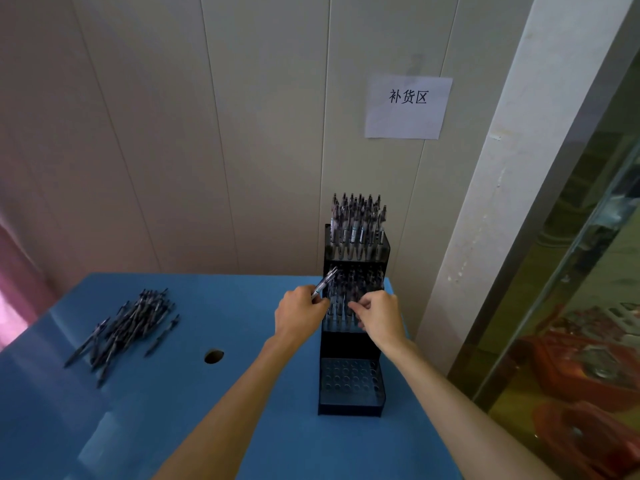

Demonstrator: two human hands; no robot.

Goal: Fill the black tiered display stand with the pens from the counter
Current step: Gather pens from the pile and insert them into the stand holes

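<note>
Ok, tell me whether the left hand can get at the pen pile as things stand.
Probably yes, but not freely: the left hand already holds a pen at the stand. The pile lies to its left on bare counter, nothing between.

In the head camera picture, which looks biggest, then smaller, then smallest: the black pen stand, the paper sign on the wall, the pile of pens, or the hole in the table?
1. Black pen stand
2. Pile of pens
3. Paper sign, close to the pile and farther away, so that order is unsure
4. Hole in the table

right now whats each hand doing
Left hand: grips a pen.
Right hand: fingers curled at the middle tier's pens; grip cannot be told.
</note>
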